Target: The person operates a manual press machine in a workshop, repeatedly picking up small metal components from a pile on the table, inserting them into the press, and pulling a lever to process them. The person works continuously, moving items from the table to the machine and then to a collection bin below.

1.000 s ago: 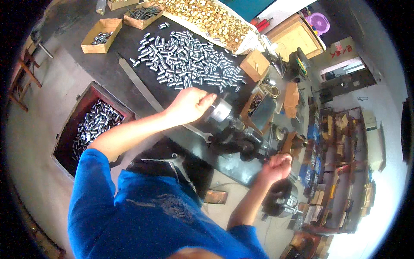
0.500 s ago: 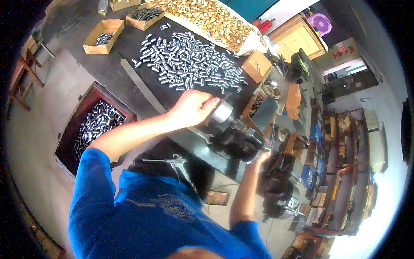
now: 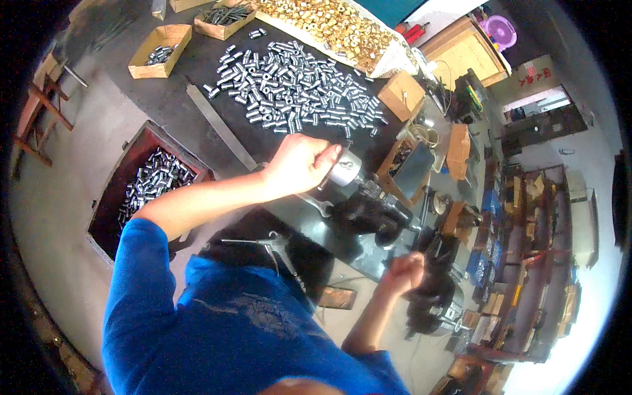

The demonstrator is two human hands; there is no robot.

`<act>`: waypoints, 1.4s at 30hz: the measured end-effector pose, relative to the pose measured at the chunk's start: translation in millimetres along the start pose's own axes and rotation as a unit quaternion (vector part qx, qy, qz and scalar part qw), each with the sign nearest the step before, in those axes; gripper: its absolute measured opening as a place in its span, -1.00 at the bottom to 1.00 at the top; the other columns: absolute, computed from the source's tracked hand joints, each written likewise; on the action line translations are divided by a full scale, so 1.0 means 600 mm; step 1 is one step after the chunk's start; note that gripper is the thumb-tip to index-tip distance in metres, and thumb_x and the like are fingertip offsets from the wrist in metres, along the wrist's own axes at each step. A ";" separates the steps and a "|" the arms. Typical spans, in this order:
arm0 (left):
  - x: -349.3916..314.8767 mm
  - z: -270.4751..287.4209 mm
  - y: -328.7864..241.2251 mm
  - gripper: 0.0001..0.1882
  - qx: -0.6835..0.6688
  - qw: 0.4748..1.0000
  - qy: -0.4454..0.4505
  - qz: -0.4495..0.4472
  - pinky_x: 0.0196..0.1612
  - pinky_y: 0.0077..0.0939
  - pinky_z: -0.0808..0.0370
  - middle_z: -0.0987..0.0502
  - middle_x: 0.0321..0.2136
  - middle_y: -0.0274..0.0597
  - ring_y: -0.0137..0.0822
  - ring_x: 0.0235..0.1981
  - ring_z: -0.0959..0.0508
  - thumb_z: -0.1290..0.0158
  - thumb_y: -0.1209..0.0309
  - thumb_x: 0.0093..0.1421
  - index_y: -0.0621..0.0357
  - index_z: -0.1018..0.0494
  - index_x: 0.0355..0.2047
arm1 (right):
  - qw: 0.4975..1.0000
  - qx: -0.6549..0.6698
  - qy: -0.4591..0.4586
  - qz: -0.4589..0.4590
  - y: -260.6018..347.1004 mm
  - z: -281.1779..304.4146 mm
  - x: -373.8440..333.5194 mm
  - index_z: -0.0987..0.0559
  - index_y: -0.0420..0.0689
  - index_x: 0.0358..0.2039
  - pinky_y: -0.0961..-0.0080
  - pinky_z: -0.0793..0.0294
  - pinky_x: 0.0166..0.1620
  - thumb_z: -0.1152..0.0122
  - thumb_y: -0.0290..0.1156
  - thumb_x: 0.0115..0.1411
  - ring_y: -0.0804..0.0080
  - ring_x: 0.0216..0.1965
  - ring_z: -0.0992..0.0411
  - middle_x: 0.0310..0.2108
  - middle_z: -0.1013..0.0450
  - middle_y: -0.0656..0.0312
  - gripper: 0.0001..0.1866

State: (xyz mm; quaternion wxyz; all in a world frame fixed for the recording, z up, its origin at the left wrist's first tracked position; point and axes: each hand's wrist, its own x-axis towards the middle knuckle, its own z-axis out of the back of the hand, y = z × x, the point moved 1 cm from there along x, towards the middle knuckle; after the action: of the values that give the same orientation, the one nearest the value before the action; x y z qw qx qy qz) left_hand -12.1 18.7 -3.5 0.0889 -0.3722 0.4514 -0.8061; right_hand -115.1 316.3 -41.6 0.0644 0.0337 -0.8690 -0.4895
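- Your workshop bench [image 3: 204,59] has a dark top, with loaded shelving [image 3: 520,257] off to the right.
- Your left hand [image 3: 299,164] has its fingers curled narrow, thumb beside the silver cylindrical head [image 3: 345,170] of the one black-bodied bench machine [image 3: 362,214]; you can't tell from here whether they pinch a part.
- Your right hand [image 3: 403,273] is a blurred, curled fist near the machine's other end; whether it grips anything can't be told.
- If that head turns, your left fingertips could get caught, being so close.
- Near you: one open-ended spanner [image 3: 319,205], one flat file [image 3: 220,125], one blow gun [image 3: 276,249]. A knock could send the spanner off the edge.
- Beyond: one heap of steel sleeves [image 3: 289,85], one crate [image 3: 105,210] of more, one spread of brass nuts [image 3: 329,26]; pieces too many to count.
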 end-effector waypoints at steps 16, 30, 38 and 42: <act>0.004 -0.010 0.001 -0.62 -0.005 1.000 -0.019 0.011 -0.76 -0.44 -0.09 -0.10 -0.88 -0.10 -0.45 -0.85 -0.10 0.07 0.34 0.15 0.29 -0.29 -0.76 | 0.998 -0.014 0.021 0.052 0.048 -0.034 0.034 -0.34 -0.12 -0.58 0.73 0.21 -0.75 0.20 -0.36 0.09 0.71 -0.78 0.13 -0.79 -0.02 0.43 -0.81; 0.005 -0.006 0.001 -0.61 0.010 1.000 -0.016 0.009 -0.77 -0.43 -0.09 -0.16 -0.90 -0.10 -0.43 -0.88 -0.15 0.08 0.35 0.16 0.29 -0.31 -0.77 | 0.997 0.000 0.022 0.075 0.065 -0.081 0.085 -0.32 -0.13 -0.59 0.73 0.17 -0.76 0.21 -0.42 0.09 0.70 -0.78 0.12 -0.77 0.00 0.42 -0.83; 0.017 0.010 0.011 -0.57 -0.098 0.985 0.101 0.101 -0.75 -0.56 -0.16 -0.22 -0.88 -0.27 -0.56 -0.83 -0.20 0.11 0.22 0.18 0.25 -0.36 -0.73 | 0.996 0.030 0.078 0.043 0.064 -0.058 0.093 -0.33 -0.18 -0.55 0.72 0.13 -0.76 0.15 -0.40 0.07 0.68 -0.77 0.09 -0.76 -0.03 0.40 -0.86; 0.017 0.022 0.017 -0.55 -0.261 0.926 0.161 0.219 -0.78 -0.71 -0.19 -0.27 -0.83 -0.43 -0.62 -0.84 -0.25 0.11 0.13 0.18 0.19 -0.37 -0.72 | 0.999 0.010 0.019 0.040 0.064 -0.053 0.106 -0.32 -0.19 -0.56 0.72 0.11 -0.78 0.19 -0.46 0.03 0.67 -0.77 0.09 -0.77 0.00 0.40 -0.88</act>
State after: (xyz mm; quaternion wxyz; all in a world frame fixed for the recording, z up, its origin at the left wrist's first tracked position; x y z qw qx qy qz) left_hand -12.3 -0.7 -1.9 0.0893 -0.1394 0.7248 -0.6688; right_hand -173.1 301.5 12.4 0.1005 0.0086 -0.8729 -0.4774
